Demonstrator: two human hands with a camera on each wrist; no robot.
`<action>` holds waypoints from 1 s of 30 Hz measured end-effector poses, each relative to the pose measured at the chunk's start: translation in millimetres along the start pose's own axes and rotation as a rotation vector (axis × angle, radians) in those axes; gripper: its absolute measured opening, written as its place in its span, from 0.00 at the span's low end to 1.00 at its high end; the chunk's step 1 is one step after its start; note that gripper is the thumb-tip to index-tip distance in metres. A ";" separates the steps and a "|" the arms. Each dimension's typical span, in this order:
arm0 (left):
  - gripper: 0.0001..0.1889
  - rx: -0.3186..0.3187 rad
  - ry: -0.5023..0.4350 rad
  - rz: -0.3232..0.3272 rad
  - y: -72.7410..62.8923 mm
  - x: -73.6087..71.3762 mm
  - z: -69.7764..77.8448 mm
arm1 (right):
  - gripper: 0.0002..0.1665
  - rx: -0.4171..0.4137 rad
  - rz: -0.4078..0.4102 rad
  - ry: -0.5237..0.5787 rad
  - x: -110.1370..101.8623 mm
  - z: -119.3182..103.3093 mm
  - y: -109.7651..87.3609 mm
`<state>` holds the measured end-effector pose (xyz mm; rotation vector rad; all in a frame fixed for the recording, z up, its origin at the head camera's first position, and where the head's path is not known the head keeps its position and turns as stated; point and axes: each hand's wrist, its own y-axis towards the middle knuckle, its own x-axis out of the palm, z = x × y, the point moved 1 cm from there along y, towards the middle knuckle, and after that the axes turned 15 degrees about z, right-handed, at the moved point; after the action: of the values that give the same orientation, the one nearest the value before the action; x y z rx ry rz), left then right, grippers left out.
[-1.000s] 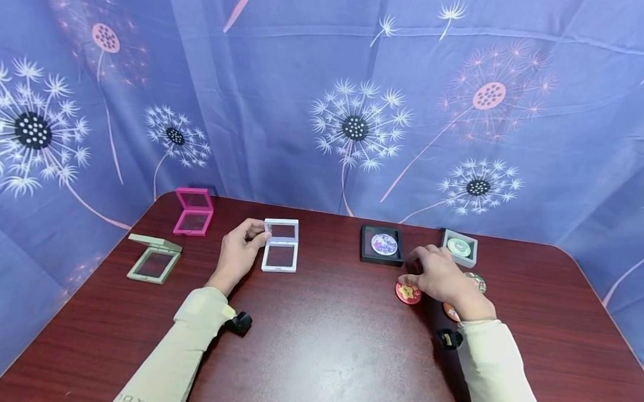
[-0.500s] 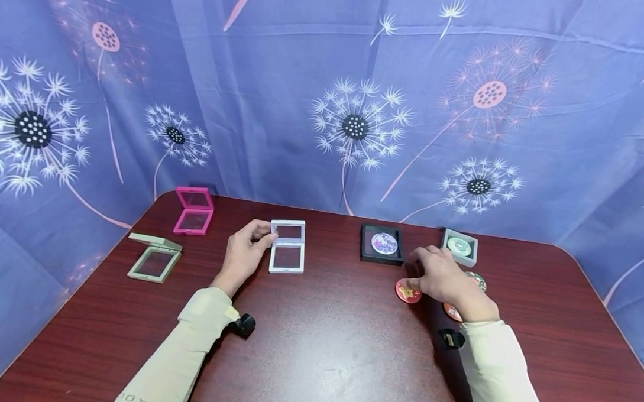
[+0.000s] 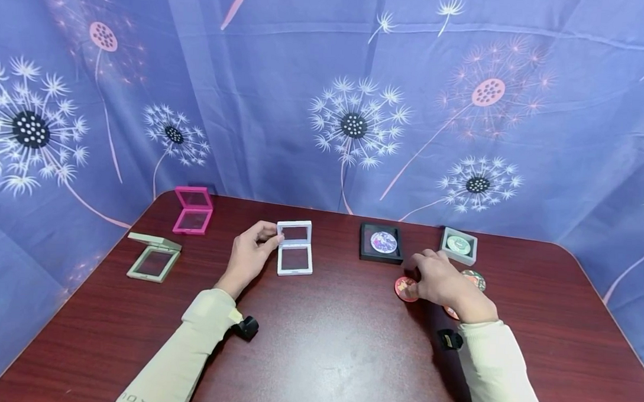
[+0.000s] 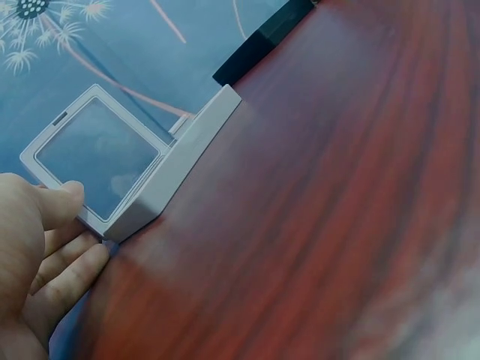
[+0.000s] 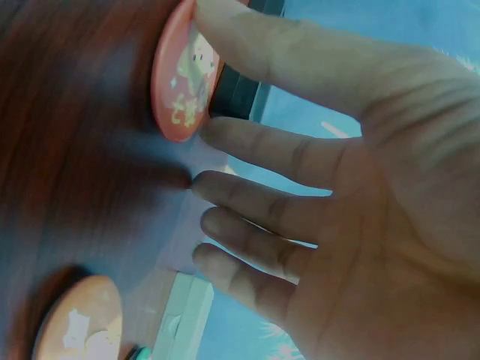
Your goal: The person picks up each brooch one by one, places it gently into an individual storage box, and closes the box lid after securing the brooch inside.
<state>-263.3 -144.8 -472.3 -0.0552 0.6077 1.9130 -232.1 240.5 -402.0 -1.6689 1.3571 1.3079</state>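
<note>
My left hand (image 3: 248, 254) pinches the raised lid of a white hinged display frame (image 3: 294, 273) between thumb and fingers. In the left wrist view this frame (image 4: 176, 165) stands opened out, with its clear film showing and the base on the table. My right hand (image 3: 439, 279) is over a red round badge (image 3: 402, 282), the thumb overlapping its face. The right wrist view has the thumb at one side of the badge (image 5: 182, 94) and the index fingertip close to its edge. The other right fingers are loosely extended, touching nothing visible.
A black frame (image 3: 365, 256) with a purple badge (image 3: 384, 242) and a grey frame (image 3: 471, 258) with a green badge (image 3: 458, 245) stand behind my right hand. Two more badges lie partly hidden by that hand. Pink (image 3: 192, 210) and green (image 3: 163, 243) opened frames stand at left.
My left hand has slid the white frame to the right along the table. My right thumb has moved further onto the red badge; the other frames stay put.
</note>
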 end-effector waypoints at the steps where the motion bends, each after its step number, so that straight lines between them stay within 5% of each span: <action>1: 0.09 0.004 -0.001 -0.003 -0.5 0.8 0.2 | 0.31 0.004 -0.011 -0.006 -0.2 -0.6 -0.1; 16: 0.10 0.006 -0.029 -0.056 -8.7 12.3 8.4 | 0.42 0.003 -0.045 -0.082 -1.5 -6.1 -1.8; 24: 0.09 0.012 -0.032 -0.073 -11.9 16.5 11.1 | 0.28 0.008 -0.043 -0.062 -0.9 -6.6 -2.1; 30: 0.10 0.032 -0.018 -0.100 -15.4 18.5 12.6 | 0.33 0.030 -0.069 -0.091 -0.2 -8.9 -0.7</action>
<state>-254.6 -119.0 -473.0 -0.0473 0.6120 1.8052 -228.7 232.8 -399.1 -1.6024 1.2498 1.3015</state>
